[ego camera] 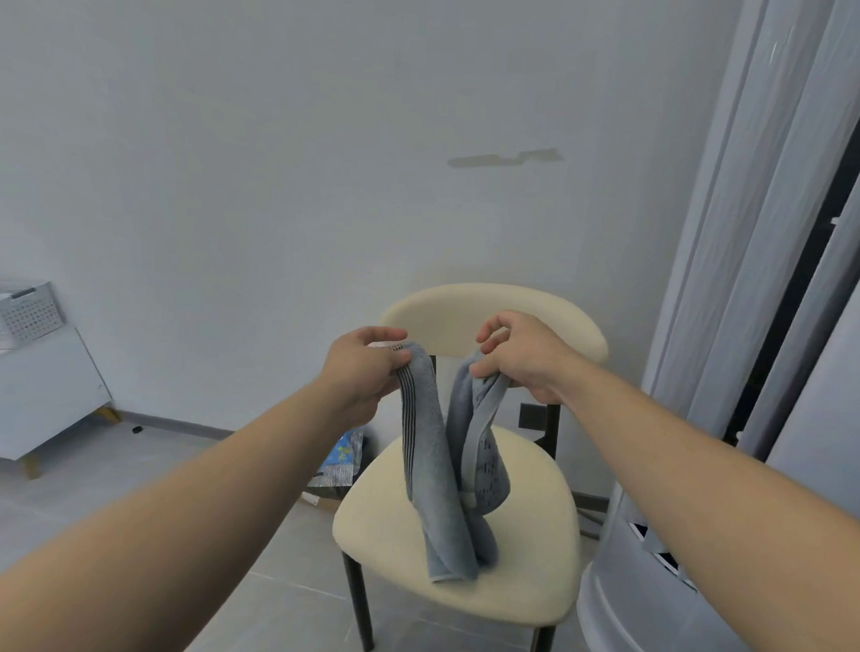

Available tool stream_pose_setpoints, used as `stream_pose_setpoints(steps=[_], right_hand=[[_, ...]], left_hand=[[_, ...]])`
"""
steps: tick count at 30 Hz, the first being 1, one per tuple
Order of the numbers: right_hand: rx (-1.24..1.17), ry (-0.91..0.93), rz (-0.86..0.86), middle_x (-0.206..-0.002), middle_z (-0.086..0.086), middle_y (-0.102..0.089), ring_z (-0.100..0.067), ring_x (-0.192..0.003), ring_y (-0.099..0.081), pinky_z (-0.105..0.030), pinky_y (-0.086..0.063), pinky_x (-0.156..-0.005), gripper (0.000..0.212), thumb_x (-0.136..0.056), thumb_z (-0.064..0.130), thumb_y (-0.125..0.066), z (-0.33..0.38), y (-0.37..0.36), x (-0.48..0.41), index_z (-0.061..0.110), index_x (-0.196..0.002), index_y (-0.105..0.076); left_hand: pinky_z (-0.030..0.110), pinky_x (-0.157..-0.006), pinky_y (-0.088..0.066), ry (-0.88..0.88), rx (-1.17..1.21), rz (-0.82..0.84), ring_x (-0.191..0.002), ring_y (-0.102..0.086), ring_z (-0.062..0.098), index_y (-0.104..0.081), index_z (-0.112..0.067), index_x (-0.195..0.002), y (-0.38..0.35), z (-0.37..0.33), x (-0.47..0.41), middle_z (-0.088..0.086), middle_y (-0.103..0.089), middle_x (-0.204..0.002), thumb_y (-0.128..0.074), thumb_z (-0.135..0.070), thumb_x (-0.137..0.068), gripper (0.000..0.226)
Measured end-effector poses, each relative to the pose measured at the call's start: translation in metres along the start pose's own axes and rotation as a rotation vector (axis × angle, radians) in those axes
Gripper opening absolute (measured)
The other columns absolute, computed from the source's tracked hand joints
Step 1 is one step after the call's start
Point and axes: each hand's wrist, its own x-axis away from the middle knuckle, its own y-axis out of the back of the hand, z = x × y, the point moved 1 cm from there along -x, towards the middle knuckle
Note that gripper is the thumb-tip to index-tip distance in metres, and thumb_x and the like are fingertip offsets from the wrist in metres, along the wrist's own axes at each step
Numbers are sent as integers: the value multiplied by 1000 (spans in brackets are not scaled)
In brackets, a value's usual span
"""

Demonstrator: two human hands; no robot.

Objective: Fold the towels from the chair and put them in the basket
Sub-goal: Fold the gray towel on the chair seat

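Observation:
A grey-blue towel [437, 477] with dark stripes near one end hangs in two strands above the cream chair [522, 563]. My left hand [363, 372] pinches the striped end between thumb and fingers. My right hand [524, 358] grips the other end, about a hand's width to the right. The towel's lower folds rest on the chair seat, near its middle. A white perforated basket [24, 311] stands far left on a low white cabinet [35, 400].
The chair has black legs and a curved cream backrest [467, 312], close to the wall. Grey curtains [772, 240] hang at the right, with a rounded white appliance [638, 601] beside the chair. A patterned bag [340, 459] lies on the tiled floor behind the chair.

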Motion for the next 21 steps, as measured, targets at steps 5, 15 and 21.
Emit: stream_pose_setpoints(steps=[5,15,21], right_hand=[[-265,-75,32,-73,-7,-57,-20,-64,-58,-36,-52,-66,24,-80,-14,-67,1,-14,0,7,-89,-61],[-432,-48,252,-119,-23,-68,-33,-102,-66,-32,-47,-86,73,-65,-29,-20,4,-21,6,-6,-126,-54],[-407,28,297,-123,-26,-64,-25,-102,-68,-23,-54,-86,70,-73,-36,-30,3,-19,0,-1,-128,-55]], left_hand=[[43,-75,-59,-95,-133,33,-77,-64,26,-64,-8,-92,-9,1,4,15,-67,-90,-57,6,-95,15],[40,-89,-59,-95,-212,120,-96,-72,31,-76,-2,-96,-8,6,9,22,-74,-101,-54,14,-84,29],[46,-99,-54,-121,-280,198,-107,-68,32,-78,-16,-100,5,8,5,15,-75,-104,-81,-4,-61,41]])
